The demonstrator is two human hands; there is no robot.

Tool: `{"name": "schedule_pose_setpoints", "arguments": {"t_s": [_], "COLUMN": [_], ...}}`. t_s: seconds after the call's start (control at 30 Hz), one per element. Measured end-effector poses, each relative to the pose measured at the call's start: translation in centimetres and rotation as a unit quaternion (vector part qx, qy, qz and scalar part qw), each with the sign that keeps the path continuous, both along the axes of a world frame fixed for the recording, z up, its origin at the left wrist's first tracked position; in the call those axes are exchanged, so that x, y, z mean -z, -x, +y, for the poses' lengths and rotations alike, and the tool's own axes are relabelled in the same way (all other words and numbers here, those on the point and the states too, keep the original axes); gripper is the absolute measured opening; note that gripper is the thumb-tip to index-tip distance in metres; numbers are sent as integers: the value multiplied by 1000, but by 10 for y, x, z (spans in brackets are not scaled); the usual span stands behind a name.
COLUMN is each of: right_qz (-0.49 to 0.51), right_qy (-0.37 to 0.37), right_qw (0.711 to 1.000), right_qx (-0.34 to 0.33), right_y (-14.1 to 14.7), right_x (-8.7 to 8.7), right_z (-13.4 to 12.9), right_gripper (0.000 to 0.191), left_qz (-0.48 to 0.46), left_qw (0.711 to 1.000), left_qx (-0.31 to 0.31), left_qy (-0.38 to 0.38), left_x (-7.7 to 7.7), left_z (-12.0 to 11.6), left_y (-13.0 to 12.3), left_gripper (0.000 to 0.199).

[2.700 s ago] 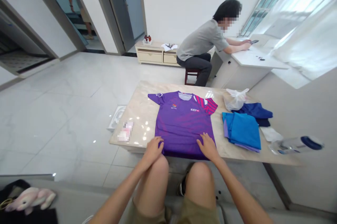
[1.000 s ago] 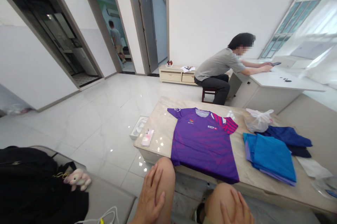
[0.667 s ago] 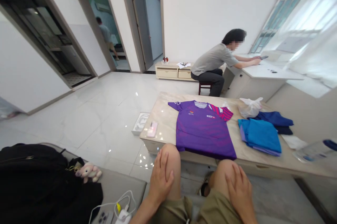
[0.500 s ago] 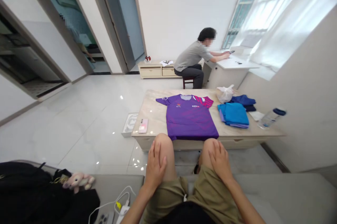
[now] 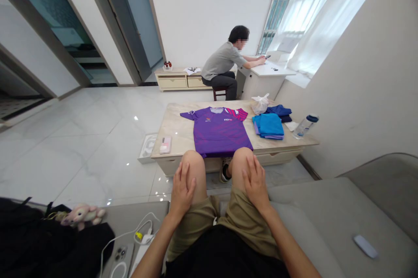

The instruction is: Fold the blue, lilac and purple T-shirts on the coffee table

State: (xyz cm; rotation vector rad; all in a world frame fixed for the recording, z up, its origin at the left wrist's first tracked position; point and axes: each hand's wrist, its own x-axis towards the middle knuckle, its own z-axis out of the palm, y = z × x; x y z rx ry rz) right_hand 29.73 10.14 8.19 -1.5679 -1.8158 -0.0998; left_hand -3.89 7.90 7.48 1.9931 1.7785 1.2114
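Seeing the purple shirt [image 5: 222,132] spread flat on the low table [image 5: 176,125], with hem at the near edge. Resting left hand [image 5: 182,185] and right hand [image 5: 256,181] on bare knees [image 5: 194,162], loosely spread, holding nothing. Noting folded blue clothes [image 5: 269,124] beside the shirt, clear bottle [image 5: 303,129] farther right.

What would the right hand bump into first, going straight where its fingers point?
Past the knee it rests on, the right hand would probably meet the purple shirt, though depth is unclear.

Home living room: grey sofa [image 5: 303,208], low marble-look table [image 5: 179,132], drawer cabinet [image 5: 173,82], sheer curtains [image 5: 313,29] at barred window [image 5: 277,3], doorways to other rooms.
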Motion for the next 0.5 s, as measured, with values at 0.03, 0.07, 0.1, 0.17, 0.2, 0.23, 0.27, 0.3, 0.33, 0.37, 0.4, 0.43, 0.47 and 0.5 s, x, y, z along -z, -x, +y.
{"name": "schedule_pose_setpoints", "arguments": {"t_s": [0.03,0.07,0.1,0.17,0.2,0.23,0.27,0.3,0.33,0.37,0.4,0.43,0.47,0.5], "right_qz": [10,23,38,71,88,107,128,148,167,184,195,200,200,194], "right_qy": [3,8,14,28,34,42,52,66,84,103,124,144,163,178], "right_qw": [1000,1000,999,997,995,992,989,984,980,975,971,968,966,965], "right_qx": [-4,-8,-12,-25,-35,-46,-58,-68,-73,-70,-60,-44,-28,-15], "right_y": [2,4,5,4,0,-5,-12,-21,-31,-41,-52,-62,-72,-81], "right_x": [-1,-2,-2,-5,-7,-9,-10,-11,-10,-7,-3,4,13,23], "right_z": [-2,-2,-2,0,3,5,9,13,18,24,31,39,48,59], "right_gripper": [66,65,64,62,61,59,56,52,47,43,41,41,42,43], "left_qz": [-10,-26,-46,-106,-141,-178,-211,-236,-249,-252,-246,-232,-214,-195], "left_qw": [1000,999,998,992,986,978,968,959,952,948,947,948,949,951], "left_qx": [-6,-14,-24,-43,-50,-57,-62,-67,-71,-73,-74,-72,-67,-59], "left_qy": [5,12,22,52,73,96,120,141,161,178,194,208,220,231], "left_x": [0,0,0,1,0,0,-1,-1,0,2,4,8,12,17], "left_z": [-2,-3,-3,2,8,15,26,38,52,67,83,100,116,133], "left_y": [-1,-2,-2,-1,1,4,8,13,18,23,29,33,37,39], "left_gripper": [63,65,69,73,71,67,63,61,62,64,66,68,69,68]}}
